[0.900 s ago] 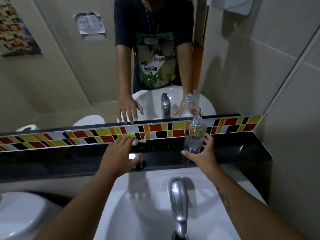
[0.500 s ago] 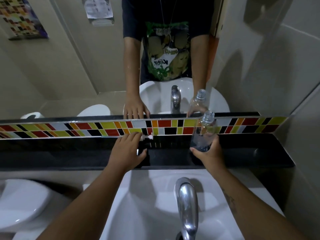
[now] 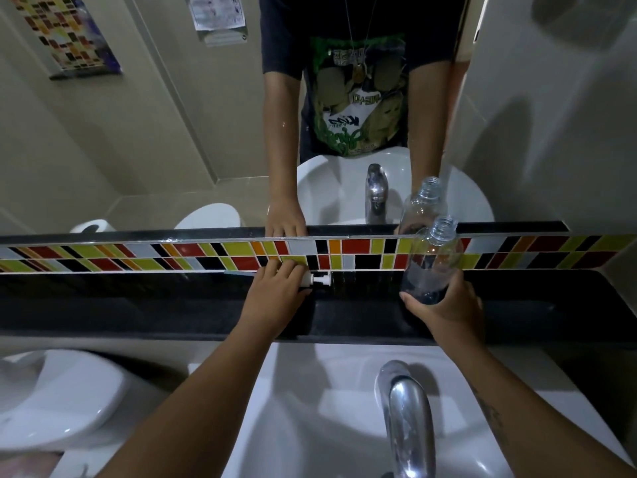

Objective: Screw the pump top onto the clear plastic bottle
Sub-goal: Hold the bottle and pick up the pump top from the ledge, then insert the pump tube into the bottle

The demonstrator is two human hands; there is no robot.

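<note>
The clear plastic bottle [image 3: 433, 257] has an open threaded neck and no cap. My right hand [image 3: 446, 307] grips its lower half and holds it tilted slightly left, just above the black ledge [image 3: 172, 305]. The white pump top [image 3: 319, 280] lies on its side on the ledge against the coloured tile strip [image 3: 362, 251]. My left hand [image 3: 277, 296] covers its left end with fingers curled over it; only the pump head sticks out to the right. A thin tube pokes out left of that hand.
A white basin [image 3: 310, 408] with a chrome tap [image 3: 406, 419] lies below the ledge. A white toilet [image 3: 58, 401] stands at the lower left. The mirror above the tiles reflects the person, the tap and the bottle. A tiled wall closes the right side.
My right hand has lifted the bottle off the ledge and tipped it slightly. My left hand has closed down over the pump top. The camera has tilted downward.
</note>
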